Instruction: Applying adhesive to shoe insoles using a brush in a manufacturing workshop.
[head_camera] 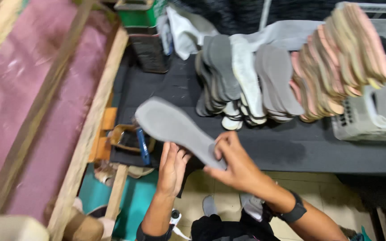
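The right hand (233, 163) is pinched shut on the heel end of a grey insole (175, 129), thumb on top and the other fingers curled under it. The insole sticks out up and to the left, held in the air over the front edge of the table (291, 154), which has a dark cloth over it. The left hand (173, 167) is right below the insole with the palm flat and fingers stretched out straight. It looks like it's touching the underside, or close to it, but I can't tell for sure, and it isn't gripping anything. There's a black band on the right wrist.

Back on the table there's a long row of insoles leaning against each other: dark grey ones (217, 71) on the left, some white ones (246, 80), more grey (280, 80), then a fanned stack of pinkish-tan ones (340, 58) that runs up over a pale plastic basket (362, 120) at the right edge.

On the left is a wooden frame with a purple-pink surface (36, 98), and a small brush-like tool with a blue handle (143, 145) lies just beside the table's left corner. A green box (137, 15) stands at the far end. It's all a bit blurry.
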